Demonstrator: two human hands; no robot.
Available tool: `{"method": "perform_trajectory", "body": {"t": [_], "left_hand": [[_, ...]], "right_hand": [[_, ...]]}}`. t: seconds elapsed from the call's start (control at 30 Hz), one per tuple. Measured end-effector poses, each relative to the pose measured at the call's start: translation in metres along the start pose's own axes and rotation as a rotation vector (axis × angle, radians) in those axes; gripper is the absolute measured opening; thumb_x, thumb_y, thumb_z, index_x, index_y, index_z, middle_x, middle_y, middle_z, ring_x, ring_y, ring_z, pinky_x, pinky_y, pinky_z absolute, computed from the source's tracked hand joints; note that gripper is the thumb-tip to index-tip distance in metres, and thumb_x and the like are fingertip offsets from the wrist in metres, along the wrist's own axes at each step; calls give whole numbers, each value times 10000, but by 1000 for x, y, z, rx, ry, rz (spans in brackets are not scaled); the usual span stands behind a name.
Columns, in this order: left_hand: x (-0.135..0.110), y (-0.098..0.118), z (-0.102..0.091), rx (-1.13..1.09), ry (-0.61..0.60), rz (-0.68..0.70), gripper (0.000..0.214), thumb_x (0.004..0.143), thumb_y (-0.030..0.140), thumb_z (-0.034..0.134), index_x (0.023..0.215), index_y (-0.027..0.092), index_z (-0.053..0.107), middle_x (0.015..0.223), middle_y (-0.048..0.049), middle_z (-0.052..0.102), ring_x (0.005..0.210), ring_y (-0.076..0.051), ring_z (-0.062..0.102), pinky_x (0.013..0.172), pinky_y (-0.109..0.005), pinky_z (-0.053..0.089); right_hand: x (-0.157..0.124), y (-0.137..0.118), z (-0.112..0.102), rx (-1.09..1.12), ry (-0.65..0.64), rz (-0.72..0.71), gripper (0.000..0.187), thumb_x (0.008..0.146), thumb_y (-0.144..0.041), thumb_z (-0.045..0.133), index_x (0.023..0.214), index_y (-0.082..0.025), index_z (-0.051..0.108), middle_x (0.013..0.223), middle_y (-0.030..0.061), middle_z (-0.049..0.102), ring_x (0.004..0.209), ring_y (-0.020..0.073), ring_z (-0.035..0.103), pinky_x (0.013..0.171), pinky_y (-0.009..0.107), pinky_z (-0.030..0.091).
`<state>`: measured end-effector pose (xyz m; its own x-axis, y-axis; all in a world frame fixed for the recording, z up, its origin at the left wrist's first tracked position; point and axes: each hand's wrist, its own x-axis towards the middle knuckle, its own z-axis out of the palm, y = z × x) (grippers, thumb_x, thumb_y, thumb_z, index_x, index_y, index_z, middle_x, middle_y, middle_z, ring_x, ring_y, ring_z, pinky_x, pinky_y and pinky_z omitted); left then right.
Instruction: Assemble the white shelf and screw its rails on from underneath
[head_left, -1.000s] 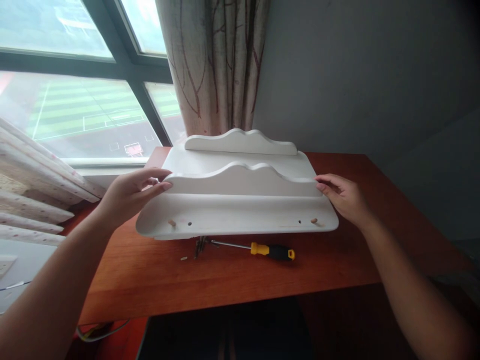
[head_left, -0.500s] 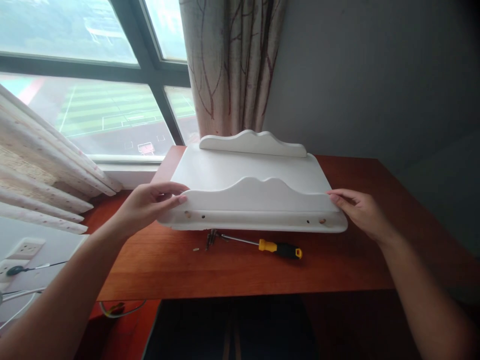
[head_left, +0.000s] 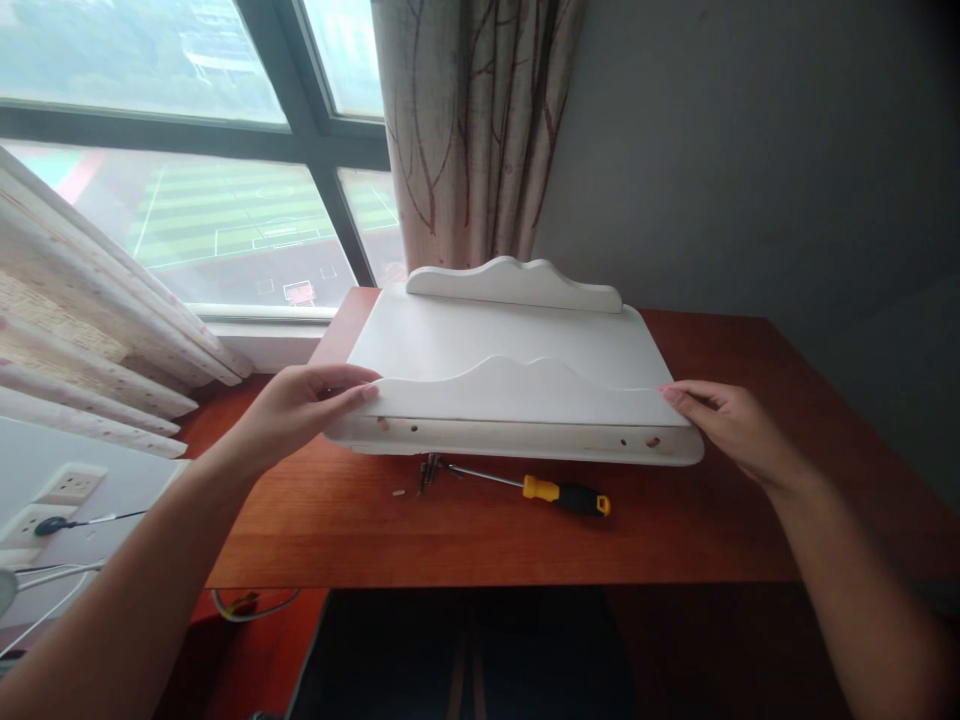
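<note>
A white board with a wavy top edge (head_left: 510, 392) is pinched at its two ends. My left hand (head_left: 319, 400) grips its left end between thumb and fingers, and my right hand (head_left: 712, 415) grips the right end the same way. It sits just behind the front edge of a larger white panel (head_left: 450, 330), whose front strip shows dark holes and wooden dowels near both ends. Along the panel's far edge stands a matching wavy board (head_left: 517, 285). In front of the panel lies a yellow and black screwdriver (head_left: 566, 495), beside several small dark screws (head_left: 430, 472).
The reddish wooden table (head_left: 480, 545) carries everything. A small pale dowel (head_left: 398, 492) lies left of the screws. Behind the table hang a curtain (head_left: 480, 130) and a grey wall (head_left: 712, 180). Sockets with plugged cables (head_left: 52, 515) are at the left, and a dark chair (head_left: 465, 650) is below.
The front wavy board has tipped back or shifted slightly, baring more of the panel's front strip. Both hands keep their hold. The whole view has moved slightly, so things appear further right.
</note>
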<state>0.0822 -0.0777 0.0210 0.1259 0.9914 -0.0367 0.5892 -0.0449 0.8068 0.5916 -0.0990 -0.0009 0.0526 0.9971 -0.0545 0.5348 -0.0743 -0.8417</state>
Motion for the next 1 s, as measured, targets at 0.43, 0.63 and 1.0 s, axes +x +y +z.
{"method": "perform_trajectory", "body": {"t": [0.43,0.63,1.0], "left_hand": [[1,2,2,-50,-11,-30,375,811,470,748,1021,163,790,951,-58,761,807,-136,638,624,-184,464],[1,0,5,-82,21,-90,407,774,481,781,1042,175,790,965,-65,765,799,-146,656,619,-191,489],[10,-13,1,-34,81,-197,541,671,572,824,1061,199,788,940,-58,777,758,-169,676,572,-184,530]], "right_hand": [[4,-4,2,37,36,8,429,794,-626,721,1004,-258,786,1083,69,748,1005,276,665,840,387,550],[3,-4,-1,54,-8,15,452,774,-601,750,1038,-235,772,1049,76,749,988,260,672,809,353,550],[0,-11,0,-24,-50,-18,444,799,-580,722,1015,-194,766,1055,85,746,969,242,672,852,362,535]]}}
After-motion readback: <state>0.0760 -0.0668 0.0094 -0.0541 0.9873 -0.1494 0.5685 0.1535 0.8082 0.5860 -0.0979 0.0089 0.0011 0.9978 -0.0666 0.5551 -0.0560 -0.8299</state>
